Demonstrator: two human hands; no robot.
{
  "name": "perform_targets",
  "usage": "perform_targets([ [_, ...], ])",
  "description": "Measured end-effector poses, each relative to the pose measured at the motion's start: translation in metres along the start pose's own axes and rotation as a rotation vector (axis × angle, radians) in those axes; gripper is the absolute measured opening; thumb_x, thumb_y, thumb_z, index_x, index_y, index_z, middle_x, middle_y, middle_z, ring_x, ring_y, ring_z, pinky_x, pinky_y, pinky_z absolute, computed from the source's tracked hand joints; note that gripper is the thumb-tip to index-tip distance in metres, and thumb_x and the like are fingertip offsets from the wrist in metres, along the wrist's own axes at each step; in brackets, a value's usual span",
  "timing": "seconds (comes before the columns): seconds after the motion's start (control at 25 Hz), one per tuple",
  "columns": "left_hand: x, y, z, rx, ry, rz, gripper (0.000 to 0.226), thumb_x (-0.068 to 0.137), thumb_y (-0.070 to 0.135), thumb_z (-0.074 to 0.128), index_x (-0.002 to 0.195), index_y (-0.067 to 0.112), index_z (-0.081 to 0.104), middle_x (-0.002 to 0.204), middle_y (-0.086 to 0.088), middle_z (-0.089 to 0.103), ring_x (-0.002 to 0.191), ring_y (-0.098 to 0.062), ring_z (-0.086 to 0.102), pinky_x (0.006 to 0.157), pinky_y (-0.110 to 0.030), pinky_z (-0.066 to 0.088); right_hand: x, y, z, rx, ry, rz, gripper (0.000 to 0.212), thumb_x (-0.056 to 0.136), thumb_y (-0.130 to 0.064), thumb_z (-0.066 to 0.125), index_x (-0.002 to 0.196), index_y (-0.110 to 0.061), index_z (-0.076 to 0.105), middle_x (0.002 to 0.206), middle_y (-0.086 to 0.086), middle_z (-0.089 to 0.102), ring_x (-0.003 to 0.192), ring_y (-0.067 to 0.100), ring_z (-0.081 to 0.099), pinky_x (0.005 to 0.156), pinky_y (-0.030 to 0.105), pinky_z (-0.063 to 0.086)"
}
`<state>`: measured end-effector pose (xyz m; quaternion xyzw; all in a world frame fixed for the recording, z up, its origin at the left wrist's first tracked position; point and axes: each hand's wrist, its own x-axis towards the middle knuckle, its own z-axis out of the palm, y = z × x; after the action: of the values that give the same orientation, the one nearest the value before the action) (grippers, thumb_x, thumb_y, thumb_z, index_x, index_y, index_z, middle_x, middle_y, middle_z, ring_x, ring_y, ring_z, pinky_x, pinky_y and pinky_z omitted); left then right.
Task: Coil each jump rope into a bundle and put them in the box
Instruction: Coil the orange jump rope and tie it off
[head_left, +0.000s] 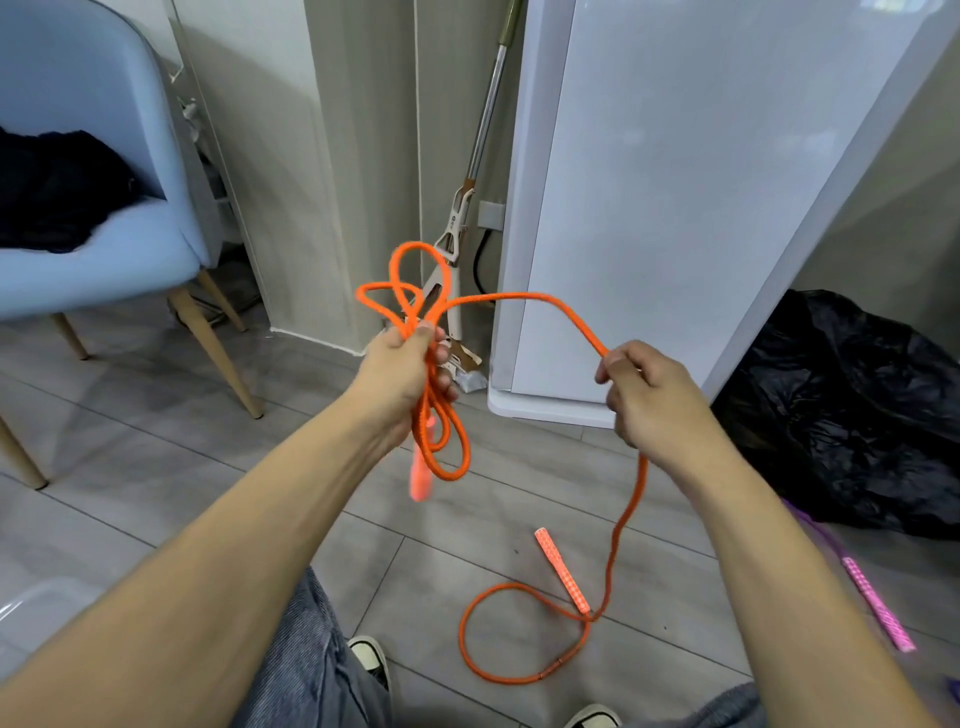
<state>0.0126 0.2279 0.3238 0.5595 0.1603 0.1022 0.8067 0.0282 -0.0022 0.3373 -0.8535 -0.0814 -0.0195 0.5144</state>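
My left hand (402, 382) grips several loops of an orange jump rope (530, 299), held up at mid frame. One orange handle (420, 475) hangs below that hand among the loops. From the bundle the rope arcs right to my right hand (652, 397), which pinches it, then drops to the floor. There it curls in a loop ending at the second orange handle (563, 571). A pink handle (878, 605) of a purple jump rope lies on the floor at the right. A translucent box corner (36, 608) shows at the lower left.
A light blue chair (104, 260) with dark clothing on it stands at the left. A mop (467, 208) leans in the corner beside a white appliance (675, 208). A black plastic bag (852, 415) sits on the grey tiled floor at the right. My shoes show at the bottom.
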Motion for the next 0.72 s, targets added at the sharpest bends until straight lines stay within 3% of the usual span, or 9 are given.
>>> perform_targets([
  [0.08, -0.012, -0.006, 0.009, 0.045, -0.107, -0.058, 0.024, 0.105, 0.022, 0.042, 0.087, 0.012, 0.054, 0.066, -0.001, 0.051, 0.043, -0.013, 0.045, 0.047, -0.026, 0.046, -0.004, -0.009, 0.021, 0.085, 0.028, -0.072, 0.026, 0.102, -0.019, 0.044, 0.079, -0.018, 0.056, 0.048, -0.013, 0.041, 0.042, 0.006, 0.034, 0.051, 0.026, 0.028],
  [0.2, -0.029, -0.013, 0.023, 0.089, -0.211, -0.100, 0.023, 0.106, 0.022, 0.042, 0.090, 0.010, 0.055, 0.072, -0.003, 0.055, 0.045, -0.013, 0.046, 0.049, -0.027, 0.048, -0.014, -0.017, 0.045, -0.013, 0.038, -0.169, 0.024, 0.104, -0.026, 0.045, 0.083, -0.021, 0.056, 0.054, -0.016, 0.050, 0.053, 0.008, 0.042, 0.055, 0.029, 0.034],
  [0.32, -0.035, -0.019, 0.030, 0.150, -0.240, -0.073, 0.023, 0.105, 0.023, 0.043, 0.104, 0.005, 0.057, 0.083, -0.008, 0.060, 0.049, -0.014, 0.049, 0.053, -0.031, 0.051, -0.024, -0.020, 0.054, -0.095, -0.009, -0.190, 0.024, 0.105, -0.031, 0.044, 0.087, -0.023, 0.057, 0.069, -0.018, 0.062, 0.060, 0.004, 0.052, 0.054, 0.022, 0.037],
  [0.44, -0.034, -0.025, 0.032, 0.190, -0.214, -0.041, 0.028, 0.105, 0.024, 0.043, 0.114, 0.002, 0.057, 0.089, -0.010, 0.064, 0.052, -0.013, 0.050, 0.054, -0.030, 0.051, -0.029, -0.020, 0.058, -0.196, -0.034, -0.171, 0.024, 0.105, -0.036, 0.042, 0.090, -0.024, 0.056, 0.074, -0.008, 0.065, 0.062, 0.005, 0.057, 0.052, 0.025, 0.039],
  [0.56, -0.034, -0.026, 0.032, 0.177, -0.211, -0.023, 0.027, 0.105, 0.026, 0.042, 0.104, 0.004, 0.058, 0.071, -0.007, 0.056, 0.051, -0.013, 0.047, 0.051, -0.027, 0.047, -0.032, -0.021, 0.063, -0.314, -0.076, -0.197, 0.023, 0.106, -0.039, 0.040, 0.089, -0.031, 0.053, 0.064, -0.011, 0.055, 0.054, 0.004, 0.051, 0.049, 0.019, 0.029],
  [0.72, -0.035, -0.027, 0.032, 0.211, -0.218, 0.022, 0.025, 0.105, 0.021, 0.043, 0.085, 0.010, 0.054, 0.061, -0.004, 0.045, 0.053, -0.015, 0.041, 0.051, -0.027, 0.040, -0.032, -0.020, 0.062, -0.353, -0.131, -0.227, 0.024, 0.105, -0.039, 0.040, 0.088, -0.031, 0.054, 0.066, -0.013, 0.057, 0.059, 0.004, 0.053, 0.051, 0.021, 0.032],
])
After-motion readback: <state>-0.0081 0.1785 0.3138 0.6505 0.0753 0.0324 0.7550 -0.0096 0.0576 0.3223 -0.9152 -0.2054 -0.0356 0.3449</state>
